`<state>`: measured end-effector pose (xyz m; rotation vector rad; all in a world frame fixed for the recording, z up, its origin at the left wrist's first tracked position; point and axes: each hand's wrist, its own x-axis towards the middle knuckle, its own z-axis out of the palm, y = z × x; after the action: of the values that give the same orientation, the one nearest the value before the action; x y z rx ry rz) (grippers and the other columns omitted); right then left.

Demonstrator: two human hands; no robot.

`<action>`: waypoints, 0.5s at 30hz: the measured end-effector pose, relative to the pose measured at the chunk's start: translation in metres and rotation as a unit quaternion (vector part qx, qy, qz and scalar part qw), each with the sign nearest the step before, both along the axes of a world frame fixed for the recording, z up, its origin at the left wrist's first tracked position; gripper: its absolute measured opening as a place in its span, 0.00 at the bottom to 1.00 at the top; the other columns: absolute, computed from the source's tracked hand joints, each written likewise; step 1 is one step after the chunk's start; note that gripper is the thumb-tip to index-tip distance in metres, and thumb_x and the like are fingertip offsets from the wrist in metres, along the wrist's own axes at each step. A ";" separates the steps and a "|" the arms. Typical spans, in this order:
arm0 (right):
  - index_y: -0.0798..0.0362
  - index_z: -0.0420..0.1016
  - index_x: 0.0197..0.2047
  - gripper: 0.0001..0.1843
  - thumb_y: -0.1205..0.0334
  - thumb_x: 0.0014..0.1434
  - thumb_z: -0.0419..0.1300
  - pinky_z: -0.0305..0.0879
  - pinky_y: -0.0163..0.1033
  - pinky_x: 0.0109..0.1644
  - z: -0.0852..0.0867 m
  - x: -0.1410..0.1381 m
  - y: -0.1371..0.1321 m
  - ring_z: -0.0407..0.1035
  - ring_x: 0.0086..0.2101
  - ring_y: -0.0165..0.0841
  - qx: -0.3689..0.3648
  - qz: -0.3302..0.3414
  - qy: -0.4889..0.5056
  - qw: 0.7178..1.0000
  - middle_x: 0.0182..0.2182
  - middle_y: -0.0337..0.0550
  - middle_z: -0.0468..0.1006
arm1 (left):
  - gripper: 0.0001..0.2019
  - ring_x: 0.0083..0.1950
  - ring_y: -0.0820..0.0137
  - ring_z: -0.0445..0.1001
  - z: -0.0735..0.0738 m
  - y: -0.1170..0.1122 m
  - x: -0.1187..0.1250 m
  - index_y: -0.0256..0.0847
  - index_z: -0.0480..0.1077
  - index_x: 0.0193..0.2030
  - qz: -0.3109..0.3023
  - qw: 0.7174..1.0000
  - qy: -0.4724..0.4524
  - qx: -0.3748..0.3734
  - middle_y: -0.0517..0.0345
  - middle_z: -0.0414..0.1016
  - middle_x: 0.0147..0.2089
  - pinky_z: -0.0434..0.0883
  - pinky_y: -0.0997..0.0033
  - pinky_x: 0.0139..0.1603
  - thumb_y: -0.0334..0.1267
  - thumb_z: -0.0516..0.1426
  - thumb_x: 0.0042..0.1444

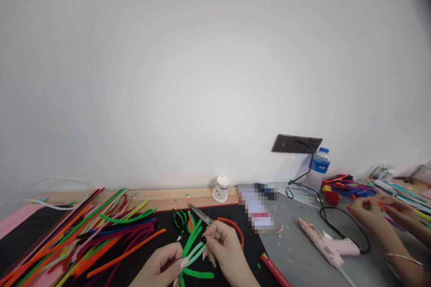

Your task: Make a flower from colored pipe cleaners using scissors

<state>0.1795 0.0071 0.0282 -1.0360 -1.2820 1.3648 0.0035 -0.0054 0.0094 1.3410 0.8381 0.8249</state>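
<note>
My left hand pinches several green pipe cleaners at the lower middle of the view; bright green and paler green strips fan out from its fingertips. My right hand is closed on the upper ends of the pale green strips, with thumb and fingers pressed together. Just behind my hands lie scissors, blades pointing up and left, their red handle partly hidden by my right hand. Near the blades rests a small bundle of green and black strips.
Loose coloured pipe cleaners are heaped on the left. An upturned paper cup stands by the wall. On the right are a pink glue gun with its cable, a red tool, a water bottle and another person's hands.
</note>
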 end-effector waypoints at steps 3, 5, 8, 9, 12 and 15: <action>0.58 0.65 0.27 0.08 0.63 0.46 0.59 0.44 0.26 0.12 -0.005 0.001 0.003 0.53 0.09 0.20 -0.017 0.013 0.013 1.000 0.14 0.36 0.71 | 0.18 0.18 0.76 0.60 0.002 -0.001 0.000 0.41 0.55 0.21 -0.003 1.000 0.014 0.001 0.69 0.60 0.16 0.56 0.78 0.22 0.51 0.56 0.48; 0.58 0.65 0.26 0.09 0.62 0.45 0.61 0.46 0.26 0.12 -0.008 0.001 0.004 0.54 0.09 0.21 -0.028 0.013 0.022 0.999 0.14 0.37 0.72 | 0.18 0.18 0.76 0.59 0.002 0.000 0.000 0.42 0.55 0.21 -0.002 1.000 0.019 0.008 0.69 0.60 0.16 0.56 0.78 0.22 0.51 0.55 0.48; 0.57 0.62 0.24 0.11 0.61 0.46 0.61 0.47 0.26 0.12 -0.009 0.000 0.004 0.55 0.10 0.21 -0.020 0.009 0.031 0.999 0.14 0.37 0.71 | 0.17 0.19 0.75 0.60 -0.001 0.000 -0.002 0.42 0.55 0.22 0.001 0.999 0.028 0.021 0.69 0.59 0.17 0.57 0.77 0.22 0.51 0.53 0.50; 0.56 0.61 0.23 0.11 0.60 0.47 0.60 0.47 0.26 0.12 -0.008 0.000 0.003 0.55 0.10 0.21 -0.013 0.009 0.029 0.999 0.14 0.36 0.71 | 0.17 0.20 0.75 0.61 -0.001 0.000 -0.002 0.42 0.56 0.22 0.001 0.999 0.033 0.025 0.68 0.59 0.17 0.58 0.77 0.23 0.51 0.53 0.50; 0.55 0.60 0.23 0.12 0.60 0.50 0.57 0.48 0.25 0.14 -0.004 0.000 0.002 0.55 0.11 0.20 0.008 0.010 0.013 1.000 0.13 0.35 0.69 | 0.16 0.21 0.74 0.61 0.000 0.001 -0.004 0.41 0.57 0.23 -0.001 0.998 0.054 0.040 0.68 0.60 0.18 0.59 0.77 0.24 0.50 0.52 0.52; 0.55 0.60 0.23 0.11 0.60 0.51 0.57 0.51 0.26 0.15 -0.003 0.002 0.001 0.57 0.12 0.21 0.019 0.011 -0.009 1.000 0.14 0.34 0.69 | 0.16 0.22 0.74 0.62 0.004 0.002 -0.004 0.41 0.58 0.23 -0.003 0.995 0.076 0.058 0.67 0.60 0.19 0.59 0.77 0.25 0.50 0.51 0.53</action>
<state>0.1812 0.0081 0.0252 -1.0133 -1.3299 1.3458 -0.0004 -0.0033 0.0135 1.5226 0.9151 0.7834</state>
